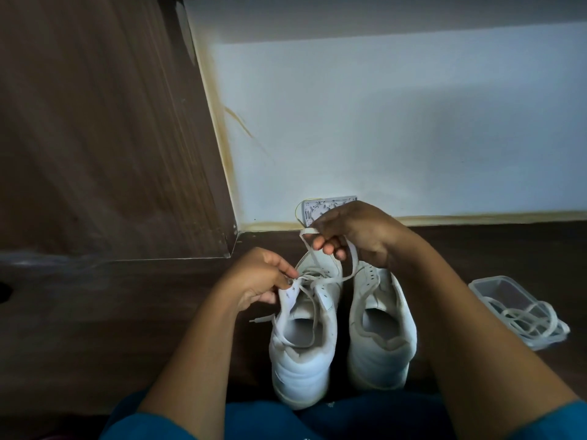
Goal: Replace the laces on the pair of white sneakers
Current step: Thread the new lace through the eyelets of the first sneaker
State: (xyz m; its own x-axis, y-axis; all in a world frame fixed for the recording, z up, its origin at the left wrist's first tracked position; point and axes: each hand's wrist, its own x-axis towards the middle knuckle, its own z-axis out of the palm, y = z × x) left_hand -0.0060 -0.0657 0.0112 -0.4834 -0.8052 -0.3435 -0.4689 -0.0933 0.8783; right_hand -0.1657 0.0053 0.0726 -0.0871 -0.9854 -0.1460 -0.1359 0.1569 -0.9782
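Note:
Two white sneakers stand side by side on the dark floor, heels toward me. The left sneaker (pixel 301 354) carries a white lace (pixel 313 308) that loops over its opening, one tip lying off its left side. My left hand (pixel 260 277) pinches the eyelet flap of this sneaker near the top holes. Above the shoes, my right hand (pixel 352 233) grips a raised stretch of the same lace, pulled up from the eyelets. The right sneaker (pixel 381 331) has no lace in its visible eyelets.
A clear plastic container (pixel 505 296) lies on the floor at the right with loose white laces (pixel 536 322) spilling from it. A wooden panel (pixel 111 138) rises at the left; a white wall (pixel 397 138) with a small patterned card (pixel 313 208) stands behind the shoes.

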